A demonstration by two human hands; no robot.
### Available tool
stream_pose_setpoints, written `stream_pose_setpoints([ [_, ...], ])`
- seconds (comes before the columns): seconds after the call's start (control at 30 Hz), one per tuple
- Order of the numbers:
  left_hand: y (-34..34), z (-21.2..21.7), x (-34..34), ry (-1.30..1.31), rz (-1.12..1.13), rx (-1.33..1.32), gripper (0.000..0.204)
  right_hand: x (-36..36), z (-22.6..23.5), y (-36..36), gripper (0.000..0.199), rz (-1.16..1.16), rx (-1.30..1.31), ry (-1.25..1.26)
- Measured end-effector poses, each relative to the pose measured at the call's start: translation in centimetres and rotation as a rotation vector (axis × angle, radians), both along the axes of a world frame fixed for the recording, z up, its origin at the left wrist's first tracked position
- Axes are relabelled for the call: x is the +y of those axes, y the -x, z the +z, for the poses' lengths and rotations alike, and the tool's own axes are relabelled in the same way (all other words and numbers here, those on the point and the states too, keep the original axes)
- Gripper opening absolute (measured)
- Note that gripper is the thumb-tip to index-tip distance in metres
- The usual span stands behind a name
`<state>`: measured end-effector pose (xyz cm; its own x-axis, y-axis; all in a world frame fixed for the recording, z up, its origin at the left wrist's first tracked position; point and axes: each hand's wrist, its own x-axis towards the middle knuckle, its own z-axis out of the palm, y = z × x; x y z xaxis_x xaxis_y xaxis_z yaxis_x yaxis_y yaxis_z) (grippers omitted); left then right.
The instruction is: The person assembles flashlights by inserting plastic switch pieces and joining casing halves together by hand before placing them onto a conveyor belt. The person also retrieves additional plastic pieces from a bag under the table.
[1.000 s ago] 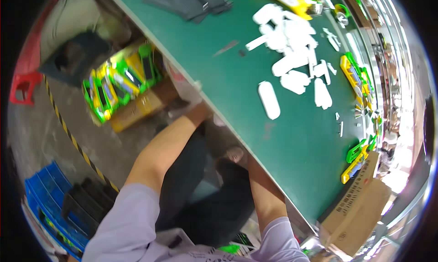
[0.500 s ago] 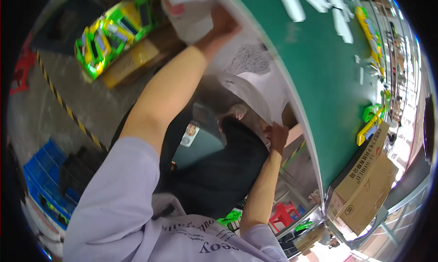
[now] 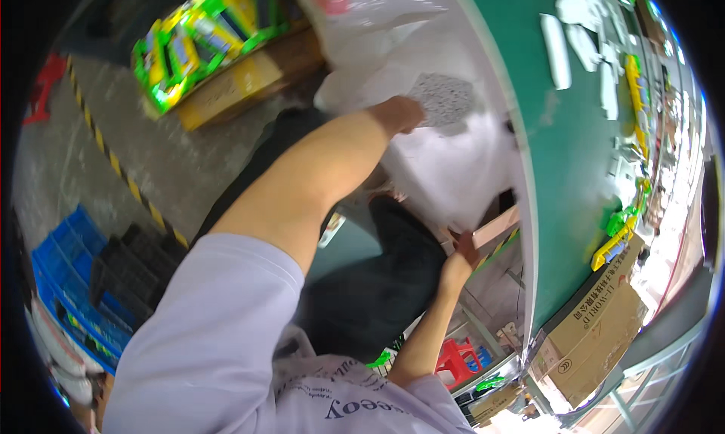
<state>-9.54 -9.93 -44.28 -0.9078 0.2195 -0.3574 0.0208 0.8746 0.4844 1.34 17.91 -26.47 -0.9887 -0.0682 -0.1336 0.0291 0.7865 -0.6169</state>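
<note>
A large white plastic bag (image 3: 453,162) hangs open along the near side of the green table. Inside its mouth lies a heap of small grey pieces (image 3: 445,94), too fine to name. My left hand (image 3: 404,115) is at the bag beside this heap, its fingers curled against the white plastic and slightly blurred. Lower down, my right hand (image 3: 465,247) pinches the bag's near edge, close to the table's rim. The fingertips of both hands are partly hidden.
The green table (image 3: 544,177) carries white strips (image 3: 581,45) and yellow-green parts (image 3: 638,109). A cardboard box (image 3: 593,321) stands at its near end. Left are a carton (image 3: 234,86) of green and yellow parts, a blue crate (image 3: 68,260) and a striped floor line (image 3: 113,158).
My left hand has come nearer and right, from the bag's far part to beside the grey heap. My right hand has moved slightly down with the bag edge. The view has shifted.
</note>
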Motion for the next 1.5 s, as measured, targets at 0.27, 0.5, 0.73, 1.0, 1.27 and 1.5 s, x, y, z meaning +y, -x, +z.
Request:
stream_pose_setpoints([
  [0.27, 33.1, 19.8, 26.2, -0.211, -0.532, 0.928, 0.024, 9.1, -2.9, -4.8, 0.038, -0.044, 0.299, -0.661],
  [0.5, 25.6, 40.9, 53.9, -0.743, -0.931, 1.457, 0.023, 13.6, -0.8, -5.1, 0.038, -0.638, 0.424, -1.0],
  [0.73, 33.3, 36.4, 53.1, -0.836, -0.687, 1.488, 0.022, 15.4, 1.4, -0.4, 0.038, -0.41, 0.281, -1.051],
  [1.0, 37.0, 29.0, 50.9, -0.836, -0.544, 1.486, 0.022, 13.9, 1.1, 3.6, 0.038, -0.211, 0.106, -0.964],
  [1.27, 38.2, 23.1, 46.7, -0.82, -0.401, 1.481, 0.021, 12.4, 3.0, 7.3, 0.037, 0.0, -0.064, -0.868],
  [1.5, 29.5, 13.3, 37.5, -0.63, -0.449, 1.327, 0.021, 6.6, 3.0, 3.2, 0.037, 0.202, -0.264, -0.517],
])
